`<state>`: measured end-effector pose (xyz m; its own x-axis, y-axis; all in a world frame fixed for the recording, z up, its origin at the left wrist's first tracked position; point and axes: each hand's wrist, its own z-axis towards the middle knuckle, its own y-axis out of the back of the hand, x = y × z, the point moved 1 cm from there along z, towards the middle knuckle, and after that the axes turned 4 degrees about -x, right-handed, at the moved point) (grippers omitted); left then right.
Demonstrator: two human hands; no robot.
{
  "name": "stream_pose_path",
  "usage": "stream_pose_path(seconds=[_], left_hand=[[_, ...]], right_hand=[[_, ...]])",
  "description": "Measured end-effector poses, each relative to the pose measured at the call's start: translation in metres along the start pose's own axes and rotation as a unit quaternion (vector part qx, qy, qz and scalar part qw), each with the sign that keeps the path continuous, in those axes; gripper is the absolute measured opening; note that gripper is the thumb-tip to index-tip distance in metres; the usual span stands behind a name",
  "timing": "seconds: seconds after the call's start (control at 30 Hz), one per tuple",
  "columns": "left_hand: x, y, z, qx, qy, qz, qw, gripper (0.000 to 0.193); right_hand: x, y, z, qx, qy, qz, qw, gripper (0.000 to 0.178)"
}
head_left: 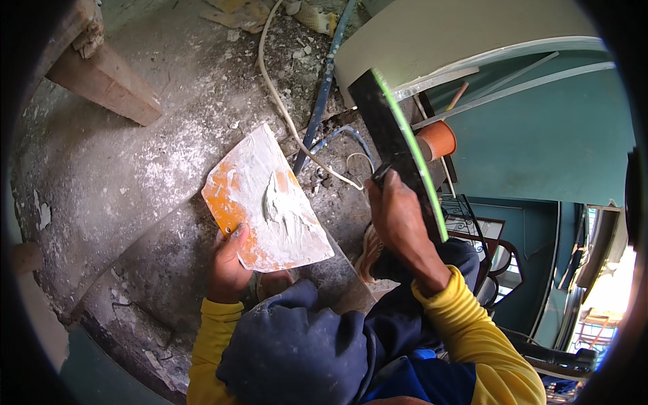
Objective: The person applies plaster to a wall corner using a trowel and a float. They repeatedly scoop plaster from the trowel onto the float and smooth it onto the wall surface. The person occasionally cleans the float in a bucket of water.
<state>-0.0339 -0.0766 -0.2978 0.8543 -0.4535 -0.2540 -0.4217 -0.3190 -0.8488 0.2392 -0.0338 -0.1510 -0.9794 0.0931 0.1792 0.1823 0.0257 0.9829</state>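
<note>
My left hand [230,267] is closed on the lower left edge of a flat orange board [228,196], its thumb on top near a small hole. White plaster [287,202] coats most of that board, with a thicker ridged lump near the middle. My right hand [398,219] grips the handle of a long black float [386,125] with a bright green edge. The float is raised to the right of the board, apart from it, and its working face cannot be made out. Most of its handle is hidden by my fingers.
A wooden beam [104,84] juts in at the upper left. Across the debris-strewn floor [169,148] run a white cable [271,84] and a blue pipe [329,74]. To the right stand a curved pale panel [466,37], an orange bucket [440,140] and a teal wall [533,135].
</note>
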Motion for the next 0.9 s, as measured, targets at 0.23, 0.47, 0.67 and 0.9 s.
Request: stream_pose_path(seconds=[0.23, 0.47, 0.67, 0.9], left_hand=[[-0.002, 0.003, -0.003, -0.011, 0.008, 0.031, 0.999, 0.059], [0.002, 0.014, 0.002, -0.023, 0.028, -0.029, 0.999, 0.050], [0.000, 0.002, 0.002, -0.018, 0.012, -0.003, 1.000, 0.050], [0.002, 0.005, 0.002, -0.011, 0.028, -0.035, 0.999, 0.051]], right_hand=[[-0.007, -0.025, 0.009, -0.016, -0.020, 0.008, 1.000, 0.027], [0.018, 0.033, 0.015, -0.121, 0.033, 0.078, 0.989, 0.024], [-0.010, -0.019, 0.006, 0.017, -0.029, 0.016, 0.999, 0.034], [0.011, 0.041, 0.011, -0.104, 0.035, 0.034, 0.993, 0.025]])
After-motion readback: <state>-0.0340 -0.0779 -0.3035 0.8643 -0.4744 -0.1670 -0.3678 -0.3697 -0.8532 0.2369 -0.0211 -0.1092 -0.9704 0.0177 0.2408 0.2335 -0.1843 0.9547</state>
